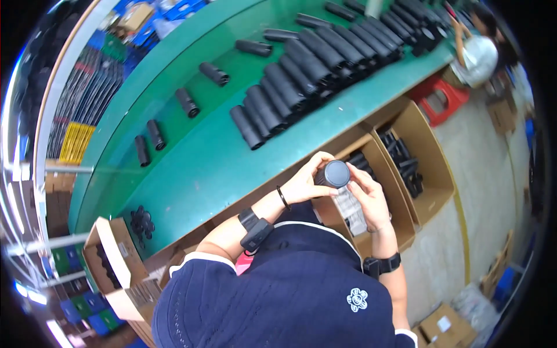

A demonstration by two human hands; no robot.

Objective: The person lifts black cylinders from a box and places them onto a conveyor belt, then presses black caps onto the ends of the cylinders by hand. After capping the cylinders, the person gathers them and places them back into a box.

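Note:
Held upright in front of me is a black cylinder [336,174], its round grey-black end facing up. My left hand [308,181] grips it from the left, thumb along the near side and fingers around the far side. From the right, the fingertips of my right hand [370,200] press against its edge. The cylinder's lower part is hidden by the hands. Just below the hands lies a pale, wrinkled wrapping [350,210] in an open cardboard box [383,161], with more black parts beside it.
Black tubes [313,58] lie stacked on the green table [191,191], with several single ones [187,102] spaced along its far side. Another carton [432,159] holds black parts. Small black pieces [141,223] sit near a box [110,255] at left. A person [476,61] sits by a red stool [439,100].

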